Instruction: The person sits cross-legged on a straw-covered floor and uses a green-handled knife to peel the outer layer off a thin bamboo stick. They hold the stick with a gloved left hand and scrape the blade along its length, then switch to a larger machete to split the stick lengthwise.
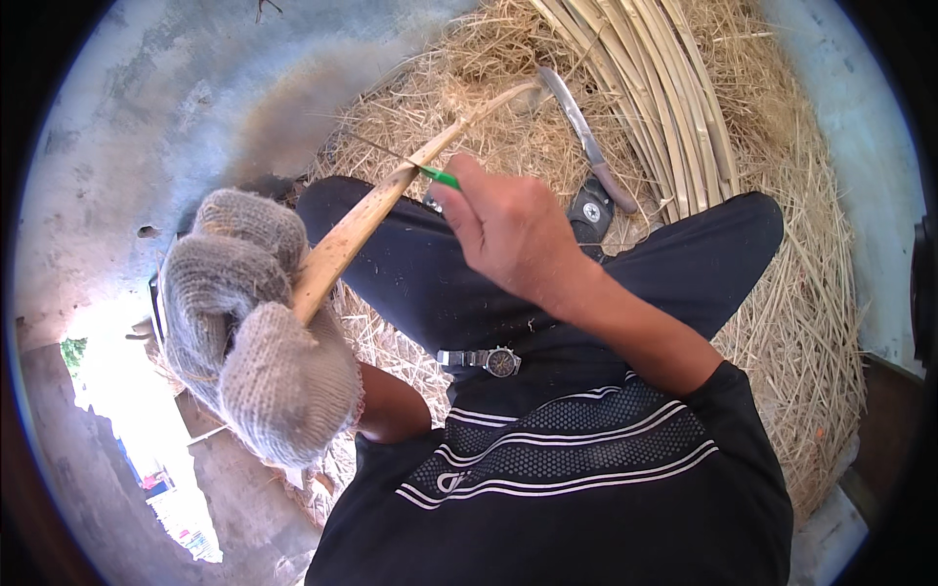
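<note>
My left hand (259, 322), in a grey knitted glove, grips the near end of a long tan bamboo strip (391, 190) that slants up and to the right over my lap. My bare right hand (508, 230) is closed on a small knife with a green handle (440, 177); its thin blade lies against the strip near its middle. The strip's far tip reaches over the straw-like shavings (469, 127).
A bundle of split bamboo strips (655, 88) lies at the top right on the shavings. A curved metal blade with a handle (586, 137) rests beside it. A wristwatch (493, 361) sits on my dark trousers. Grey concrete floor (147, 117) spreads to the left.
</note>
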### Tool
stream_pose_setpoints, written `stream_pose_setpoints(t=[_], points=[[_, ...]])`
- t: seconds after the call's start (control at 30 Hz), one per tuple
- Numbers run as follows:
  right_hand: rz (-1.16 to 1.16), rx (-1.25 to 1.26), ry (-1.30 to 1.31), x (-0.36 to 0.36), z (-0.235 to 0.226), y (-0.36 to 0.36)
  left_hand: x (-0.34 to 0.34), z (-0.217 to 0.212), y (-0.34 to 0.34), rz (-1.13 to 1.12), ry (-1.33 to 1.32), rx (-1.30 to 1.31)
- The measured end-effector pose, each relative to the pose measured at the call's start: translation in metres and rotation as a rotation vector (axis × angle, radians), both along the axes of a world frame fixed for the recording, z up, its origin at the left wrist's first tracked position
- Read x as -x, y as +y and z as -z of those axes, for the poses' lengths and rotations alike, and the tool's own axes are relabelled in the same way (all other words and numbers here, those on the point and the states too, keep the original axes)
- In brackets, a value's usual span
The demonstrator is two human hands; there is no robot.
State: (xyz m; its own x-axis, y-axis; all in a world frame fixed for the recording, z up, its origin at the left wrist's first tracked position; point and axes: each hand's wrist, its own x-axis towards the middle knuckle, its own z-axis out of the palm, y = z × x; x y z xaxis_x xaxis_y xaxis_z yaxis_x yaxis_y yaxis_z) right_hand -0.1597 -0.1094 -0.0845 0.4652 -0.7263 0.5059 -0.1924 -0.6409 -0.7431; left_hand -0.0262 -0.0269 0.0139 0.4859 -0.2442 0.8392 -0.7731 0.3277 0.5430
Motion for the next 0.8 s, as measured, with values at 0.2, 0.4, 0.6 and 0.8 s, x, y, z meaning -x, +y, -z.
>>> stream_pose_setpoints(t=[0.2, 0.4, 0.6, 0.8], points=[[-0.045, 0.041, 0.068, 0.005, -0.038, 0.028, 0.002, 0.002, 0.006, 0.008, 0.005, 0.004], [0.194, -0.094, 0.318, 0.018, 0.041, -0.023, 0.005, 0.005, 0.003, 0.012, 0.020, 0.009], [-0.066, -0.120, -0.007, 0.018, -0.020, 0.023, 0.007, 0.005, 0.005, 0.002, 0.035, 0.011], [0.038, -0.100, 0.104, 0.010, -0.003, 0.006, 0.002, 0.001, 0.004, 0.038, 0.062, -0.004]])
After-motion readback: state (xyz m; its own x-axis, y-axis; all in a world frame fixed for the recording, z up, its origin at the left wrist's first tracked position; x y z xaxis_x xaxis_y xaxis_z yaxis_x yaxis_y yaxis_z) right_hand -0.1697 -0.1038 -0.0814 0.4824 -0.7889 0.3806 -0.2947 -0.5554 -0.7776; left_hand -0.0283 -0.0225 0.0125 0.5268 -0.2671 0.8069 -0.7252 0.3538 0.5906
